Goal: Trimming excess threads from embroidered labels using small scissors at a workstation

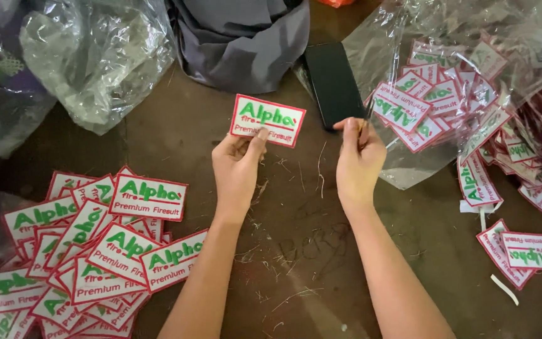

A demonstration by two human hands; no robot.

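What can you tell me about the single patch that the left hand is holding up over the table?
The patch is a small flat rectangle, white, with a red stitched border and green and red embroidered lettering. It looks like stiff fabric. It faces the camera, tilted slightly, its right end lower. The left hand pinches its lower edge between thumb and fingers, above the brown table. It appears whole and clean. The right hand is near but does not touch it, and it lies apart from the pile of patches at left.
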